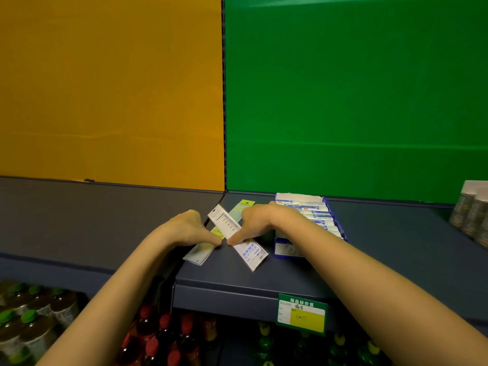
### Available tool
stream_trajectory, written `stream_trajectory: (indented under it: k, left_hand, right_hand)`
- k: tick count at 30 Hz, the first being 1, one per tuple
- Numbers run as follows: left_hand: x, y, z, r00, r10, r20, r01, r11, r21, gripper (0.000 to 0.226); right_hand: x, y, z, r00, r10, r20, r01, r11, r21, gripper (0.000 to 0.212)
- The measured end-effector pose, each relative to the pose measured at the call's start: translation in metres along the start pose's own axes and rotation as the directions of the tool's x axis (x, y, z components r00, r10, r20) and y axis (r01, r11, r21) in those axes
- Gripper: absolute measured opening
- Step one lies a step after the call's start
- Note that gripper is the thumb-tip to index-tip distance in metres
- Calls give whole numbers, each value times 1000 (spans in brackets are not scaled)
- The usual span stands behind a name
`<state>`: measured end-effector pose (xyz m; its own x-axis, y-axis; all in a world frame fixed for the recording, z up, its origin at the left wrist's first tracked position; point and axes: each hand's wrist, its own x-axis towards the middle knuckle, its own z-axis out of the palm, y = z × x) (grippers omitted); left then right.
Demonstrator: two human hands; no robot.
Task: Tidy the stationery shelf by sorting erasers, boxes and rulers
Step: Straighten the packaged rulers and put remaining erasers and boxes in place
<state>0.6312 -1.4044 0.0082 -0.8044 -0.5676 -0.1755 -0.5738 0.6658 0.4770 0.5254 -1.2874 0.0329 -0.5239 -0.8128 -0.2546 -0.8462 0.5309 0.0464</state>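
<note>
We have both hands down on the dark shelf (264,278), near its left end where it meets the neighbouring shelf. Two packaged rulers lie crossed there. The white ruler (239,237) runs from the back toward the front edge, on top of the yellow-green ruler (239,211), whose far end points to the back corner and whose near end sticks out past the left edge.

Our left hand (188,228) lies flat, fingers curled slightly, its thumb tip pressing the yellow-green ruler; it grips nothing that we can see. Our right hand (264,220) is also loosely spread, thumb pressed on the white ruler, with its fingers hidden behind the hand, so we cannot tell whether they pinch anything.

Just beside the right hand, toward the back, the blue eraser box (336,220) looks filled with neat rows of erasers (317,211), so we judge that part done. The rulers are still crossed and need aligning. A few boxes (472,210) stand at the shelf's right end.
</note>
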Motion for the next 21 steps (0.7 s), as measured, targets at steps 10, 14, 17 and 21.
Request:
stream_trajectory:
  k: [10,14,17,21]
  left_hand:
    - [4,4,3,998,-32,-55,36,996,78,42]
    - [-1,6,6,991,-29,-130,42,994,101,42]
    - [-2,1,10,986,-17,-167,30,997,71,39]
    - [-2,-6,7,990,42,-133,-34,997,64,42]
  right_hand:
    - [-13,7,-7,940,-5,-341,117,944,309,43]
    - [-28,24,-14,917,44,-397,171,854,491,41]
    - [-39,38,-13,915,77,-395,194,776,600,28]
    - [-45,55,-5,910,152,-385,178,696,696,26]
